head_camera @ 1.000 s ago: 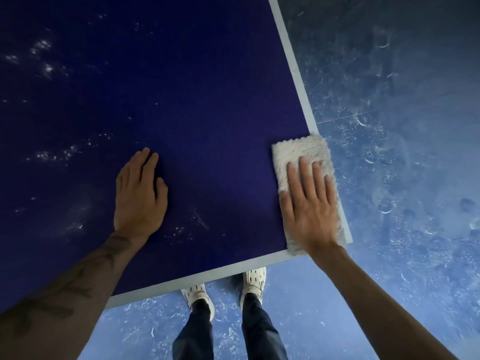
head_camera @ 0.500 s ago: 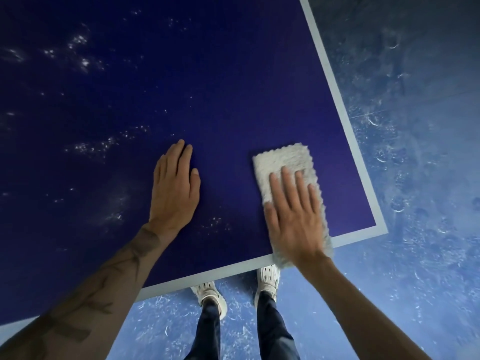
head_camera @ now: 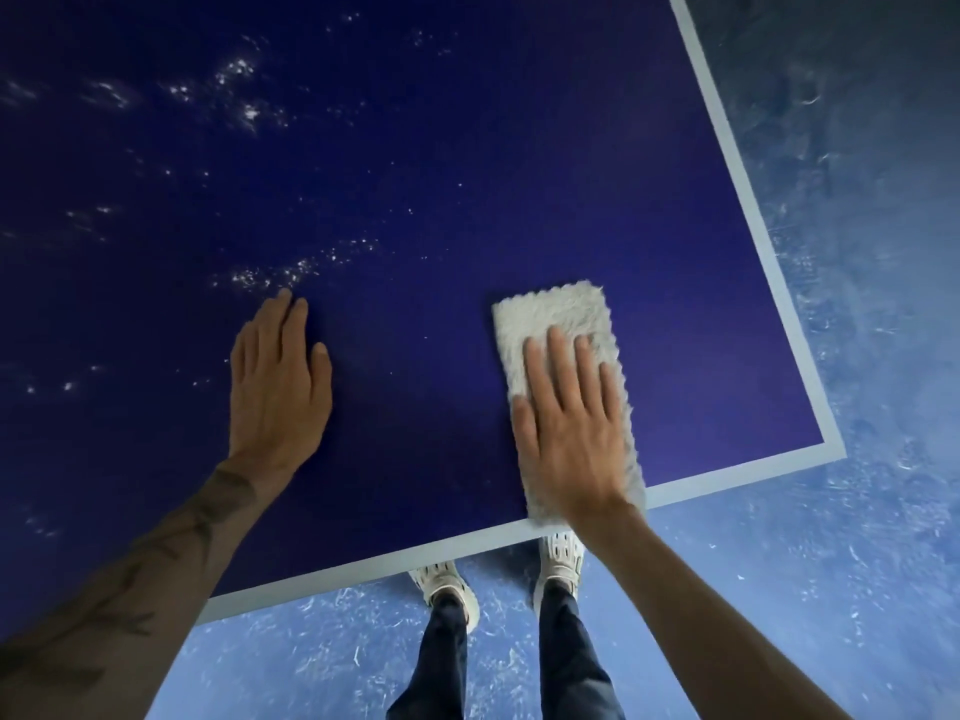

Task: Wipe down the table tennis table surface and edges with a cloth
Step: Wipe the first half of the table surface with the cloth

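The dark blue table tennis table [head_camera: 441,200] fills most of the view, with a pale border line along its near and right edges. A folded white fluffy cloth [head_camera: 553,324] lies flat near the table's near right corner, its lower end reaching the near border line. My right hand [head_camera: 569,423] presses flat on the cloth with straight fingers. My left hand [head_camera: 278,387] rests flat on the bare table to the left of the cloth. White dusty specks [head_camera: 291,272] dot the surface just beyond my left fingertips and further up left.
The table's corner [head_camera: 831,449] sits at the right. Beyond the edges lies a scuffed blue floor [head_camera: 857,563]. My two feet in pale shoes [head_camera: 447,589] stand on the floor just under the near edge.
My right hand has slid the cloth leftward, away from the right edge and corner, onto the inner surface. My left hand stays flat on the table.
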A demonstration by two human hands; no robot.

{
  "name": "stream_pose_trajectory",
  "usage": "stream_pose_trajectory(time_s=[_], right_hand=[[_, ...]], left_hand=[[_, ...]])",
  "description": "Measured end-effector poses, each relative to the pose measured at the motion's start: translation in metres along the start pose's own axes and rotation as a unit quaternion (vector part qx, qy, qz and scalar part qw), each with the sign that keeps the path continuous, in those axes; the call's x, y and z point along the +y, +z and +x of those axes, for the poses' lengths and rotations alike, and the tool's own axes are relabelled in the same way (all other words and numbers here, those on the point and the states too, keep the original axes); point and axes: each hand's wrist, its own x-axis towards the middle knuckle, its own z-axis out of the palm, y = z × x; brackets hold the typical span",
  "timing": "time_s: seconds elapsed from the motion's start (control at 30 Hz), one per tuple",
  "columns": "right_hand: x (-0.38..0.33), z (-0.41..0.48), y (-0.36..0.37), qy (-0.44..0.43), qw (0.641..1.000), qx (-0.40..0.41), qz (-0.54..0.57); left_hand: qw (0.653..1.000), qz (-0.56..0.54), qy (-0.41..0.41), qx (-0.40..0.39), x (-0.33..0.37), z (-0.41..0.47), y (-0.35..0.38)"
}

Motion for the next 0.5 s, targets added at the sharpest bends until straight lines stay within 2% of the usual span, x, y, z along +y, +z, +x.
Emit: stream_pose_trajectory(time_s=[0.1, 0.23, 0.33, 0.5], right_hand=[[-0.047, 0.030, 0.002, 0.051, 0.998, 0.030, 0.037], [-0.120, 0.011, 0.023, -0.072, 0.996, 0.014, 0.042], [-0.103, -0.011, 0.023, -0.110, 0.994, 0.004, 0.026], [-0.036, 0.026, -0.004, 0.057, 0.998, 0.008, 0.003]], left_hand=[[1.000, -0.010, 0.003, 0.008, -0.004, -0.005, 0.010], [0.999, -0.005, 0.008, 0.031, -0.009, -0.004, 0.014], [1.000, -0.010, 0.009, 0.028, -0.009, -0.003, 0.013], [1.000, -0.009, 0.011, 0.023, -0.010, -0.003, 0.012]])
